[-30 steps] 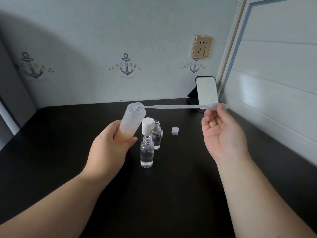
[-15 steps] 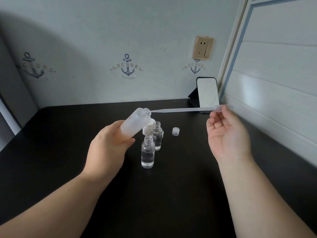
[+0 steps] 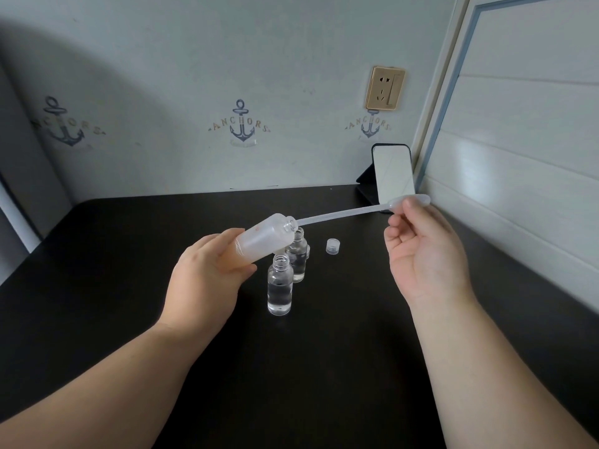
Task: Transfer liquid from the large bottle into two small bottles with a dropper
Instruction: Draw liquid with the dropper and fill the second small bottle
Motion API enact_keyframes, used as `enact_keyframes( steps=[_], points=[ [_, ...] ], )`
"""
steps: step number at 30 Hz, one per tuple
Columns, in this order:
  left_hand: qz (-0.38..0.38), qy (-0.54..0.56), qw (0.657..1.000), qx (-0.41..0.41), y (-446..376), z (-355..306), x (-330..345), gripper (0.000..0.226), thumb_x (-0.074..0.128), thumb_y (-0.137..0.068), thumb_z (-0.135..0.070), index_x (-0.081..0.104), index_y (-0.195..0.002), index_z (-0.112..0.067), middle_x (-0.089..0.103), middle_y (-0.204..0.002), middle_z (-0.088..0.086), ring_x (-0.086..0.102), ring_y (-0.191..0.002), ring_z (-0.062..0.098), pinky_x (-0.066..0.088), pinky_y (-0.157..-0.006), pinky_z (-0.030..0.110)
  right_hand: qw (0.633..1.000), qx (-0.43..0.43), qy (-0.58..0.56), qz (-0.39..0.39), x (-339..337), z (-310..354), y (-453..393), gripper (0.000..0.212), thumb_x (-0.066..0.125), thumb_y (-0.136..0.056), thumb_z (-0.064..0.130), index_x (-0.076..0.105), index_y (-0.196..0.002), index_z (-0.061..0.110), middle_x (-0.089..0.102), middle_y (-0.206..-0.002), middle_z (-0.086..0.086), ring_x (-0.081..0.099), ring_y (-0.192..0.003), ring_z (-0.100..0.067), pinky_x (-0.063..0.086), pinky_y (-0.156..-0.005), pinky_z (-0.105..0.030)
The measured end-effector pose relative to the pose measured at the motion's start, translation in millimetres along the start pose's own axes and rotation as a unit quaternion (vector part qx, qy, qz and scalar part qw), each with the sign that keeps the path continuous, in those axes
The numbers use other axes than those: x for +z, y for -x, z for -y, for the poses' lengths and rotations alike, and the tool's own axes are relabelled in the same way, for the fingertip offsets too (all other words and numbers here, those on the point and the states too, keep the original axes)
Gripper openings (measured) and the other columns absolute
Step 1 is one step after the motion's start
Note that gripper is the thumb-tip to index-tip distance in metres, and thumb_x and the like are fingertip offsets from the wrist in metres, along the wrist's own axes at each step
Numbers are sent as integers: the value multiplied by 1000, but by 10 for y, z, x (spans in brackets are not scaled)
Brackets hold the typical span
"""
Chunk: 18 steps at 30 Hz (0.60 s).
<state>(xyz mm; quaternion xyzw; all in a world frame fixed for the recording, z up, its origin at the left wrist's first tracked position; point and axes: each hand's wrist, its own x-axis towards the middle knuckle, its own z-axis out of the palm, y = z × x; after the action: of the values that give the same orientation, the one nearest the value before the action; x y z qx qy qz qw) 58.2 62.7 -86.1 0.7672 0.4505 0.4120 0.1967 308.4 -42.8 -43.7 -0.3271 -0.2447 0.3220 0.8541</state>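
Note:
My left hand [image 3: 207,277] grips the large frosted bottle [image 3: 264,243], tilted far over with its open mouth pointing right. My right hand [image 3: 424,251] pinches the bulb of a long clear plastic dropper [image 3: 343,212] between thumb and fingers. The dropper lies almost level, and its thin tip reaches the large bottle's mouth. Below the bottle, two small clear bottles stand uncapped on the black table [image 3: 324,367]: the near one [image 3: 280,288] holds clear liquid, the far one [image 3: 298,254] is partly hidden behind the large bottle.
A small clear cap [image 3: 333,245] sits on the table right of the bottles. A phone [image 3: 393,175] leans on a stand at the back right, against the wall. A white panelled door runs along the table's right side.
My left hand has tipped the large bottle from nearly upright to almost level. My right hand has drifted right, and the dropper tip has stayed at the bottle's mouth.

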Motion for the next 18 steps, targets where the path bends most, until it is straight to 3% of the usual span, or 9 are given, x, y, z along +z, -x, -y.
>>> enact_keyframes(
  steps=[8, 11, 18],
  points=[
    [9, -20, 1000, 10, -4, -1, 14, 52, 78, -83, -22, 62, -131, -33, 61, -118, -15, 53, -112, 12, 42, -94, 30, 990, 0, 100, 94, 135, -121, 119, 17, 69, -89, 6, 77, -80, 17, 75, -91, -9, 65, -69, -14, 52, -67, -21],
    [4, -24, 1000, 18, -1, -5, 20, 53, 79, -81, -22, 63, -131, -33, 61, -117, -16, 52, -112, 12, 40, -93, 29, 989, 5, 107, 101, 170, -171, 167, 17, 66, -92, 0, 74, -84, 12, 75, -91, -11, 64, -66, -13, 53, -66, -21],
    [-4, -27, 999, 35, 0, -4, 18, 54, 81, -80, -19, 64, -129, -32, 57, -110, -22, 50, -108, 9, 35, -91, 24, 983, 1, 132, 124, 208, -203, 213, 24, 67, -91, -1, 78, -80, 17, 77, -89, -10, 66, -65, -14, 53, -63, -22]
  ],
)
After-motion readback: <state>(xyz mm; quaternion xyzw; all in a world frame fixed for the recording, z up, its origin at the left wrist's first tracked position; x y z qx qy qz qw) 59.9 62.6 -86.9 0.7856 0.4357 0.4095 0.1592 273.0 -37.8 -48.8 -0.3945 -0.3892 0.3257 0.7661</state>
